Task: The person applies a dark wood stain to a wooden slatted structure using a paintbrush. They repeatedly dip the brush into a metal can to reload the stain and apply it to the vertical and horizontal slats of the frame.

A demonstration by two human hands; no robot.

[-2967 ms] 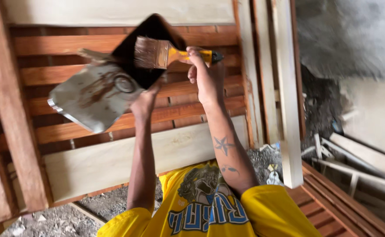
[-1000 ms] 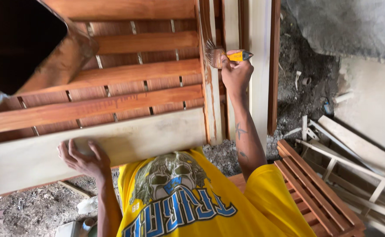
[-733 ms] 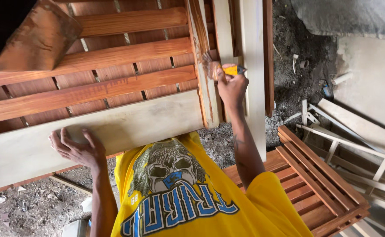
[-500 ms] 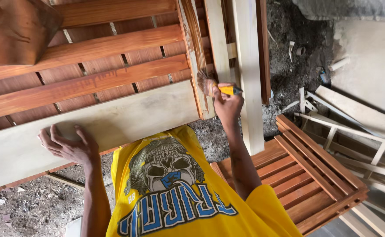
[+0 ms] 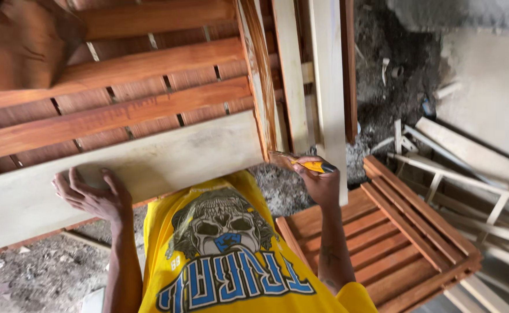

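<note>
My right hand [image 5: 319, 181] grips a paintbrush [image 5: 301, 164] with a yellow handle. Its bristles touch the lower end of an upright side rail [image 5: 258, 81] of a slatted wooden frame [image 5: 127, 98], where wet brown stain shows. My left hand [image 5: 92, 196] rests with spread fingers on the frame's pale, unstained bottom board [image 5: 167, 156]. The slats above are red-brown. My yellow printed shirt fills the lower middle of the view.
A stained slatted panel [image 5: 393, 243] lies flat on the ground at the lower right. Bare pale wooden frames [image 5: 475, 174] are stacked at the right. Pale upright boards [image 5: 327, 87] stand beside the rail. Grey gravel ground [image 5: 28, 278] shows lower left.
My right hand has drawn the brush down the upright rail from its top to its lower end. My left hand, earlier holding a stain container up, now rests on the pale board.
</note>
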